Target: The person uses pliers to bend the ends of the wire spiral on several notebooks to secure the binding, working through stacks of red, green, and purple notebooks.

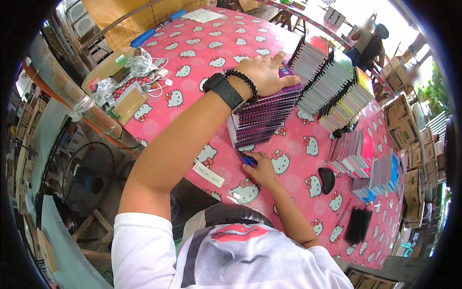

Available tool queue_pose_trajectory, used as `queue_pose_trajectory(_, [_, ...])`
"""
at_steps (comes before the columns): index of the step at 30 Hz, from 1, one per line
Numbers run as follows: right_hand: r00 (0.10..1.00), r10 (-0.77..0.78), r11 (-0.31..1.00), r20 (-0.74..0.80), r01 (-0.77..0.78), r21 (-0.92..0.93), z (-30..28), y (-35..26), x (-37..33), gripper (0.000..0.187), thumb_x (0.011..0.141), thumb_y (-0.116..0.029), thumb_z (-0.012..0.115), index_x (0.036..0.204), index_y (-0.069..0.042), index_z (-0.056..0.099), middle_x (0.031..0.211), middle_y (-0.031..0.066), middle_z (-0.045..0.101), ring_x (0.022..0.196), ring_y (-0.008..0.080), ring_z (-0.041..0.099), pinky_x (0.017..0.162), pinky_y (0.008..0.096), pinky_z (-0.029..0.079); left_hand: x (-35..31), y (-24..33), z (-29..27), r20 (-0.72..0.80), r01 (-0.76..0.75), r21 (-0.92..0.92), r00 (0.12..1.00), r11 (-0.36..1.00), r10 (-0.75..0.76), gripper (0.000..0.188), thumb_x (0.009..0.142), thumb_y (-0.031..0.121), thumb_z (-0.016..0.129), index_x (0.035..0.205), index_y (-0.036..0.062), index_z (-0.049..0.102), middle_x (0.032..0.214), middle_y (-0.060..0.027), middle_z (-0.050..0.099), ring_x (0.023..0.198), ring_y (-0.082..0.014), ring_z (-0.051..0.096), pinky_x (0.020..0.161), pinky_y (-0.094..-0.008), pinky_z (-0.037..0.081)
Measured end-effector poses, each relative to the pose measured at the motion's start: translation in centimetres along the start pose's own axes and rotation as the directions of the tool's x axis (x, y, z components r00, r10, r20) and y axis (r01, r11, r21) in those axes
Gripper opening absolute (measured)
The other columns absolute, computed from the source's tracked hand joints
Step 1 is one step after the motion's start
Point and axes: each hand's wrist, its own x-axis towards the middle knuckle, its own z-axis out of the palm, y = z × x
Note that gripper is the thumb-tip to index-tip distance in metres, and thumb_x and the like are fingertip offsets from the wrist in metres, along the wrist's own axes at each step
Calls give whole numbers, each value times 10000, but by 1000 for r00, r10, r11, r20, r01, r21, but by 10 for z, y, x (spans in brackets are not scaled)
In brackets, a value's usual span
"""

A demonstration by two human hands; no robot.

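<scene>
A stack of purple spiral-bound notebooks (262, 118) lies on the table before me, its dark coil edges facing me. My left hand (263, 74) rests flat on top of the stack with its fingers spread, a watch and a beaded bracelet at that wrist. Close to the stack's near left corner, my right hand (261, 169) is closed around blue-handled pliers (249, 159). Their dark tip points at the lower end of the coils; whether it touches a coil I cannot tell.
Right of the purple stack stand more spiral-bound stacks (332, 79). Nearer are unbound book stacks (353, 154), a black oval object (326, 180) and loose black coils (358, 225). A paper slip (208, 174) lies near the front edge. A metal post (82, 96) and fan (89, 173) stand left.
</scene>
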Motion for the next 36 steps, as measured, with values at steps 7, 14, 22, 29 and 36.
queue_pose_trajectory(7, [991,-57,993,-124,44,-109,14,-5,-5,445,724,-233,683,1125,-59,599,976,148,561,957,329,490,857,416,406,3,-5,3,62,37,-18,997,999,-35,947,774,785,343,1395,71,306,1233,-222,530,1148,-343,517,928,-430,435])
queue_pose_trajectory(14, [976,-155,981,-156,133,-142,21,0,0,376,733,-208,664,1062,-34,610,959,158,579,895,305,532,774,407,441,3,-4,1,81,43,-7,996,999,-42,955,774,789,330,1399,67,296,1285,-208,493,1175,-335,495,947,-433,422])
queue_pose_trajectory(22, [733,336,485,592,-673,558,-8,22,33,324,795,-171,633,1056,20,611,858,122,643,698,216,625,637,320,501,2,-1,-2,101,43,-2,994,999,-42,922,794,766,329,1402,73,293,1296,-214,481,1145,-362,511,939,-441,425])
queue_pose_trajectory(29, [998,-24,986,-57,15,-167,12,-10,1,436,702,-247,671,1082,-43,606,1017,187,573,966,362,523,839,437,436,4,-6,2,111,57,-18,992,998,-55,964,775,789,322,1404,60,285,1338,-205,445,1181,-362,480,974,-432,402])
queue_pose_trajectory(36, [992,77,995,103,-83,52,13,6,15,301,758,-213,645,983,-14,628,884,161,613,775,293,592,685,393,488,4,-3,0,102,58,-30,993,998,-54,969,771,794,322,1402,59,290,1341,-203,444,1195,-351,472,976,-426,401])
